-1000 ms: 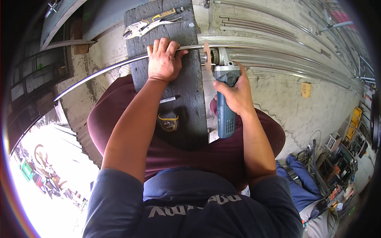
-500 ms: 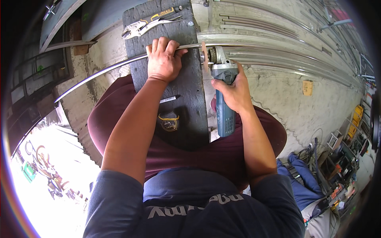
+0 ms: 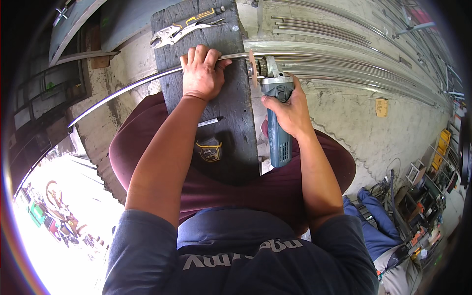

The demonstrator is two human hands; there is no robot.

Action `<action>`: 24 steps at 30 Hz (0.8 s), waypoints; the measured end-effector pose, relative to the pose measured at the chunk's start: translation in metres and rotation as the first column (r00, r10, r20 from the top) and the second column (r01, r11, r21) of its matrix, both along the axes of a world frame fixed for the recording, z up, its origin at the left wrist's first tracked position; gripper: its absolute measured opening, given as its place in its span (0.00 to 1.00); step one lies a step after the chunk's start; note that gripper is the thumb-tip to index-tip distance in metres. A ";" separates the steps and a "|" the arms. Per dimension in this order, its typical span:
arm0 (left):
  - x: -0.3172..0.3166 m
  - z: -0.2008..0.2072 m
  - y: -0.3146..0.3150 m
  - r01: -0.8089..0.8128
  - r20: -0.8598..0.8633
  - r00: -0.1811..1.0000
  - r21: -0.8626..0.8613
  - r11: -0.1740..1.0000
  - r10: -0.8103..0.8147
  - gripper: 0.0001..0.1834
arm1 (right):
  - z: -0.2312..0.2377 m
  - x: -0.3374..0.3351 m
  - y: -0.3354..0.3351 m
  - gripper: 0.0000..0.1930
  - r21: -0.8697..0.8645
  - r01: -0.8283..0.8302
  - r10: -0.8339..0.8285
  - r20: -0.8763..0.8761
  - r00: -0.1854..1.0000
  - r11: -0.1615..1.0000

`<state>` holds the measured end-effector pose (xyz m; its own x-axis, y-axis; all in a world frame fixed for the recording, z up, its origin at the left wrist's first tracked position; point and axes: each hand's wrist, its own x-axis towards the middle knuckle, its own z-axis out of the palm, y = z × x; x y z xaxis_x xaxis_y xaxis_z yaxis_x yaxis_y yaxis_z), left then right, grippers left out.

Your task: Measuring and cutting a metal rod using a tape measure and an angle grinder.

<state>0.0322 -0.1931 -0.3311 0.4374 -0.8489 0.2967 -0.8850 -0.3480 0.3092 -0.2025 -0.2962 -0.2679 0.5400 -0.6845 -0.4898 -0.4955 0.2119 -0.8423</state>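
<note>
My left hand (image 3: 203,73) is wrapped over a long, thin metal tube (image 3: 132,83), pressing it across a dark wooden plank (image 3: 231,108). In my right hand (image 3: 294,112) is a blue-green angle grinder (image 3: 280,142), gripped round its body with the motor end toward me. Its thin reddish-brown disc (image 3: 252,68) stands upright at the tube, just past the plank's right edge; whether it touches the metal I cannot tell. Near my left forearm a white marker (image 3: 208,122) and a black and yellow tape measure (image 3: 210,150) lie on the plank.
Locking pliers (image 3: 172,35) rest at the plank's far end, beside a yellow and black handled tool (image 3: 200,17). Several long metal tubes (image 3: 344,61) lie on the concrete floor to the right. Blue cloth (image 3: 378,221) and tools clutter the lower right.
The grinder has shifted very slightly upward, its disc still at the tube. My left hand keeps its hold in almost the same place.
</note>
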 end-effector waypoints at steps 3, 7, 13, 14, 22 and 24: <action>0.000 0.000 0.000 0.000 0.000 1.000 0.006 1.000 0.000 0.15 | -0.003 -0.001 0.000 0.43 -0.011 0.000 0.000 0.000 1.000 1.000; 0.001 -0.005 0.000 0.006 -0.015 1.000 -0.011 1.000 -0.006 0.15 | -0.006 -0.001 0.002 0.38 -0.018 0.030 -0.029 0.070 0.997 0.999; 0.001 -0.003 0.000 0.005 -0.018 1.000 0.002 1.000 -0.005 0.15 | -0.008 -0.002 0.002 0.37 -0.108 0.008 -0.002 0.055 0.999 0.994; 0.001 -0.003 0.000 0.004 -0.019 1.000 0.003 1.000 -0.004 0.15 | -0.008 -0.001 0.001 0.37 -0.107 0.008 -0.002 0.054 0.999 0.994; 0.001 -0.004 0.000 0.003 -0.012 1.000 0.003 1.000 -0.003 0.16 | -0.011 -0.003 0.000 0.37 -0.130 -0.016 0.019 0.018 1.000 0.991; 0.002 -0.005 0.001 0.003 -0.010 1.000 0.001 1.000 -0.003 0.16 | -0.007 -0.001 -0.001 0.41 -0.086 -0.019 0.020 0.011 1.000 0.996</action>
